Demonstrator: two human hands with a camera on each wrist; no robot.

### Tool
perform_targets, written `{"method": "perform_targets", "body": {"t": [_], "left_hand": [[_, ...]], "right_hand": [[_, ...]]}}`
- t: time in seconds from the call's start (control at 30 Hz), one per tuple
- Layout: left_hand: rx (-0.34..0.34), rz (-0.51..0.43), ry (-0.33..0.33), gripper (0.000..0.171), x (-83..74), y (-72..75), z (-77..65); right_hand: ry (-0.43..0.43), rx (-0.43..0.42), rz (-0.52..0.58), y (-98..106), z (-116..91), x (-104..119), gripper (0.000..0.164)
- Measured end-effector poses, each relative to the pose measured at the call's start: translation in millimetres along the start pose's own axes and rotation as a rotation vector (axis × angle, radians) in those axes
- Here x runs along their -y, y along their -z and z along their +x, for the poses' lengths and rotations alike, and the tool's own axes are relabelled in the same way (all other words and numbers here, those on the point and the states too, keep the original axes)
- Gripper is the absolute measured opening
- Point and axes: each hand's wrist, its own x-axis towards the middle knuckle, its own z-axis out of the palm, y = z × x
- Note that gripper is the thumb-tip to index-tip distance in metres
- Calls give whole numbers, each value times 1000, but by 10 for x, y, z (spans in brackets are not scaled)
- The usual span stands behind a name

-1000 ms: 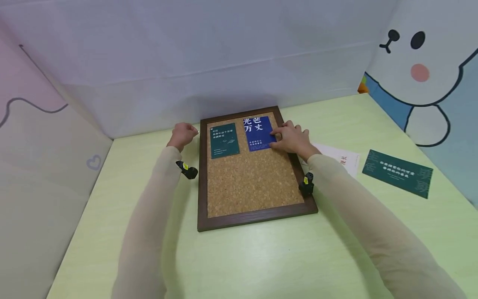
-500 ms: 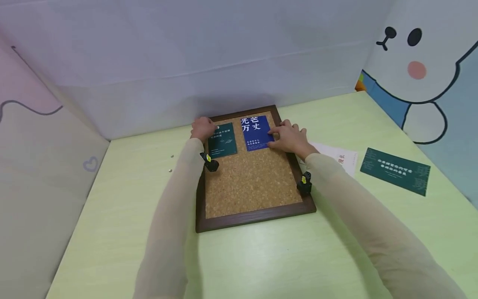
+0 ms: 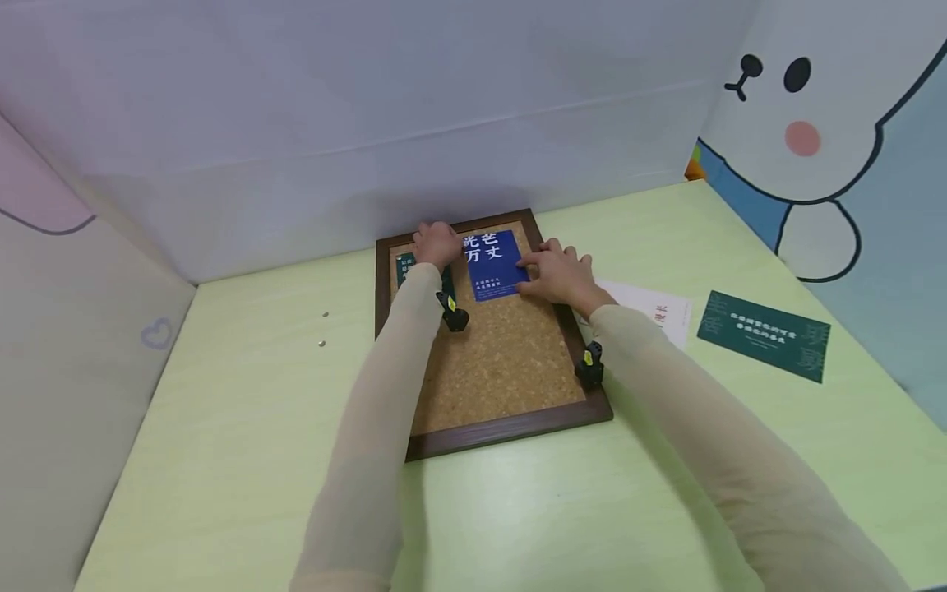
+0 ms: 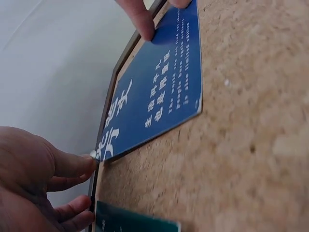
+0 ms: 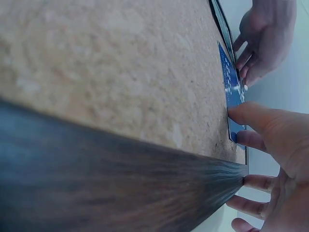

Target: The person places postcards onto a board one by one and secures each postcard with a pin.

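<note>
A brown-framed cork board lies on the table. On its upper part a blue postcard with white lettering lies beside a dark green postcard. My left hand pinches a small pale thumbtack at the blue postcard's upper left corner; whether the point is in the cork I cannot tell. The left hand and sleeve cover much of the green postcard. Near the blue postcard's right edge, the thumb and index finger of my right hand press on it, the other fingers spread by the frame.
Right of the board lie a white card, partly under the right forearm, and another green card. Two tiny tacks rest on the table to the left. A white cloth-like wall stands close behind the board.
My left hand has moved right, from outside the board's left edge, over the green postcard, to the blue postcard's upper left corner. The right hand has stayed on the blue postcard.
</note>
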Motion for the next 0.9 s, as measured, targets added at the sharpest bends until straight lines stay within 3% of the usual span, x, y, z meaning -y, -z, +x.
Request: {"method": "perform_targets", "body": {"t": [0.3, 0.9], "left_hand": [[-12, 47, 69, 22, -53, -62, 61], [-57, 70, 109, 22, -156, -51, 0]], "right_hand": [[-4, -1, -13, -39, 9, 51, 54], [-7, 15, -20, -22, -3, 41, 55]]}}
